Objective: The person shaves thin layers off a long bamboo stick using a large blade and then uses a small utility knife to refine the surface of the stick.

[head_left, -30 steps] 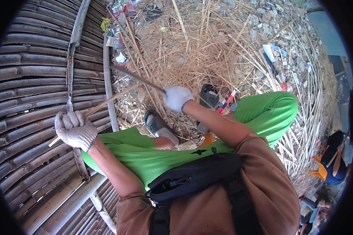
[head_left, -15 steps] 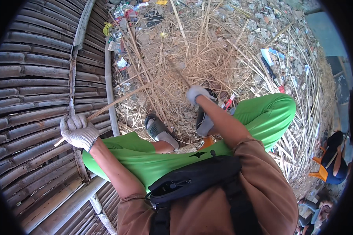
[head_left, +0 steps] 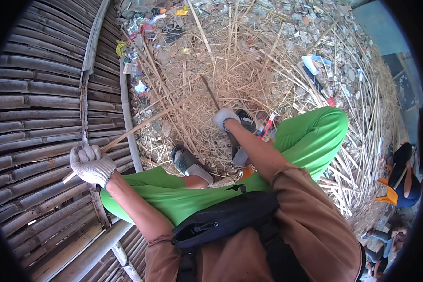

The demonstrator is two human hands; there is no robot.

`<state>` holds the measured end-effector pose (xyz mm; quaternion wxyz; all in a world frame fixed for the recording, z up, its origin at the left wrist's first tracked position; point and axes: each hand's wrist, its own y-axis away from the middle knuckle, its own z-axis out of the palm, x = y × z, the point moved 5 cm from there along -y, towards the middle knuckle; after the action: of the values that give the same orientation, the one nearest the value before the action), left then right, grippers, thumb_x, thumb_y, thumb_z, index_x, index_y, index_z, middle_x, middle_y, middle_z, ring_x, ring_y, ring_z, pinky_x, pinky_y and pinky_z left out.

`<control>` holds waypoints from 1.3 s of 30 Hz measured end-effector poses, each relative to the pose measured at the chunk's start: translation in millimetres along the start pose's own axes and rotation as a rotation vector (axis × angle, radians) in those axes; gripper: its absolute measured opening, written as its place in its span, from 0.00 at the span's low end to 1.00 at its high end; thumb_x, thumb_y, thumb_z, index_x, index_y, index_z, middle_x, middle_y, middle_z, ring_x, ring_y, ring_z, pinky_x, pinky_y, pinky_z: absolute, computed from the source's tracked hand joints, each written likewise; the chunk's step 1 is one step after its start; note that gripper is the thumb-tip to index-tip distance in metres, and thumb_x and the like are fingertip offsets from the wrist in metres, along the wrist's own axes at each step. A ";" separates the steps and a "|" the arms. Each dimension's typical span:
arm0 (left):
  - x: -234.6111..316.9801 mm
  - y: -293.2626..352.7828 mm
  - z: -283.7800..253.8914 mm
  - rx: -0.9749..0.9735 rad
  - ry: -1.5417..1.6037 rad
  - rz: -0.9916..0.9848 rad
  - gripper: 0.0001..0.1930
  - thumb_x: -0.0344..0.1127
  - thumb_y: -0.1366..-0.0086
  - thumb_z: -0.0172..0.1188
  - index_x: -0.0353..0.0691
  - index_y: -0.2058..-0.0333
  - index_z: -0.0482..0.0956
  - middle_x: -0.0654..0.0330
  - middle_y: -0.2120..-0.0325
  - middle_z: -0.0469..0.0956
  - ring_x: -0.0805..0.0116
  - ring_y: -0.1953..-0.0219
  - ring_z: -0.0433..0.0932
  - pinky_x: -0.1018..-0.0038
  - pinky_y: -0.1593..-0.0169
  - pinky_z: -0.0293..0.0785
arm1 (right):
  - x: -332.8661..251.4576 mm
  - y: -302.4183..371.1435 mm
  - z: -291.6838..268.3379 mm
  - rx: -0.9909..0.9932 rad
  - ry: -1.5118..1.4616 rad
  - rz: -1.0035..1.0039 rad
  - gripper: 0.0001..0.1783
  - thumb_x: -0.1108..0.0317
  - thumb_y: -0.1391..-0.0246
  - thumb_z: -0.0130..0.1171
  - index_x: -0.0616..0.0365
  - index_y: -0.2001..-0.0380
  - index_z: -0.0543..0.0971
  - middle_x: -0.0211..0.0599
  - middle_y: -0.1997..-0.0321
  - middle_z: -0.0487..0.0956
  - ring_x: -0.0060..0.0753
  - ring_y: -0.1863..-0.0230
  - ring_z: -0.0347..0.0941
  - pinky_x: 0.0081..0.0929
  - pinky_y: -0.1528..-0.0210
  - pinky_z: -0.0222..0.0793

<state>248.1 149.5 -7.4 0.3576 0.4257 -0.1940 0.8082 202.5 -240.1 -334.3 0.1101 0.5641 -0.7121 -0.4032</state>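
Note:
My left hand (head_left: 90, 164), in a white knitted glove, is closed around a long, pale bamboo strip (head_left: 143, 126). One short end of the strip sticks out below the fist; the long end slants up and right over the litter of shavings. In my gloved right hand (head_left: 224, 118) is a knife (head_left: 208, 91) with a narrow, dark blade pointing up and slightly left; its handle is hidden in the fist. The blade stands apart from the strip, to the right of its far end. My sandalled feet lie below, between my green-trousered knees.
A wall of bamboo slats (head_left: 37, 113) rises close on my left. Bamboo shavings (head_left: 239, 70) and rubbish cover the ground ahead. Split strips (head_left: 348, 174) lie heaped on the right. A red and white object (head_left: 267, 126) lies by my right foot. Farther right, another person sits near an orange stool (head_left: 388, 190).
My right hand has shifted a little left and down, and the blade, blurred before, now shows sharply. The left hand keeps its hold on the strip, slightly lower. The whole view has shifted a little.

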 end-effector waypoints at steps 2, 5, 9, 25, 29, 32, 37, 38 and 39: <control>4.5 -5.1 -7.5 -0.017 0.068 0.025 0.16 0.32 0.35 0.59 0.46 0.80 0.64 0.72 0.85 0.45 0.76 0.84 0.41 0.72 0.79 0.39 | -35.5 18.0 -4.7 -0.015 0.089 -0.157 0.22 0.58 0.39 0.55 0.58 0.51 0.88 0.53 0.48 0.86 0.54 0.49 0.86 0.47 0.46 0.81; 13.4 -1.4 -0.4 0.029 0.004 0.066 0.18 0.32 0.34 0.57 0.49 0.80 0.60 0.72 0.85 0.45 0.75 0.84 0.41 0.72 0.79 0.41 | -96.2 63.3 2.8 0.096 -0.136 -0.164 0.21 0.57 0.39 0.55 0.59 0.54 0.88 0.54 0.50 0.86 0.55 0.50 0.86 0.49 0.47 0.82; 24.9 -9.7 -18.5 -0.037 -0.027 0.087 0.20 0.31 0.33 0.56 0.52 0.81 0.56 0.71 0.85 0.44 0.75 0.84 0.41 0.73 0.79 0.43 | -100.9 82.9 19.4 0.222 -0.322 -0.069 0.21 0.56 0.39 0.55 0.60 0.57 0.89 0.58 0.54 0.87 0.56 0.50 0.85 0.50 0.48 0.82; 54.0 -3.3 -21.9 -0.146 0.068 0.125 0.14 0.33 0.33 0.59 0.45 0.77 0.67 0.73 0.86 0.47 0.77 0.84 0.43 0.75 0.81 0.42 | -85.0 55.9 45.0 0.241 -0.325 0.021 0.22 0.57 0.35 0.50 0.61 0.55 0.87 0.58 0.53 0.86 0.60 0.52 0.85 0.49 0.47 0.80; -6.7 10.5 19.6 -0.443 0.214 0.018 0.06 0.34 0.31 0.58 0.38 0.64 0.77 0.72 0.83 0.52 0.76 0.82 0.48 0.74 0.79 0.47 | 38.7 -41.9 85.6 0.168 0.508 -0.315 0.14 0.62 0.41 0.60 0.57 0.60 0.88 0.48 0.62 0.89 0.50 0.60 0.88 0.47 0.57 0.83; 28.2 5.5 14.3 -0.533 0.218 0.067 0.06 0.30 0.37 0.58 0.37 0.63 0.79 0.70 0.80 0.57 0.76 0.77 0.53 0.76 0.74 0.51 | -45.8 9.0 55.7 0.212 0.452 -0.394 0.11 0.66 0.48 0.67 0.59 0.64 0.89 0.45 0.65 0.89 0.48 0.61 0.89 0.45 0.60 0.84; 22.3 17.1 14.6 -0.492 0.334 0.096 0.07 0.31 0.41 0.58 0.37 0.64 0.80 0.73 0.86 0.51 0.77 0.83 0.50 0.75 0.81 0.48 | -133.3 130.1 -23.6 0.140 -0.326 -0.229 0.22 0.59 0.36 0.50 0.68 0.61 0.85 0.61 0.64 0.86 0.60 0.60 0.86 0.52 0.52 0.83; 17.2 22.9 24.3 -0.499 0.345 0.076 0.07 0.31 0.41 0.58 0.37 0.64 0.80 0.73 0.86 0.51 0.77 0.83 0.50 0.75 0.81 0.48 | -148.4 147.8 -34.3 0.086 -0.350 -0.321 0.24 0.57 0.34 0.48 0.69 0.59 0.84 0.63 0.64 0.85 0.63 0.59 0.85 0.51 0.49 0.81; 23.2 26.0 24.6 -0.546 0.351 0.089 0.08 0.31 0.40 0.58 0.36 0.63 0.81 0.73 0.86 0.52 0.77 0.83 0.50 0.75 0.80 0.48 | -177.0 180.7 -54.5 0.034 -0.372 -0.371 0.24 0.57 0.35 0.49 0.69 0.58 0.84 0.62 0.64 0.85 0.62 0.59 0.85 0.52 0.49 0.81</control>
<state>233.4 126.5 25.4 0.4509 0.1595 -0.3575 0.8021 166.7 -99.7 -119.9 -0.1082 0.6028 -0.6112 -0.5013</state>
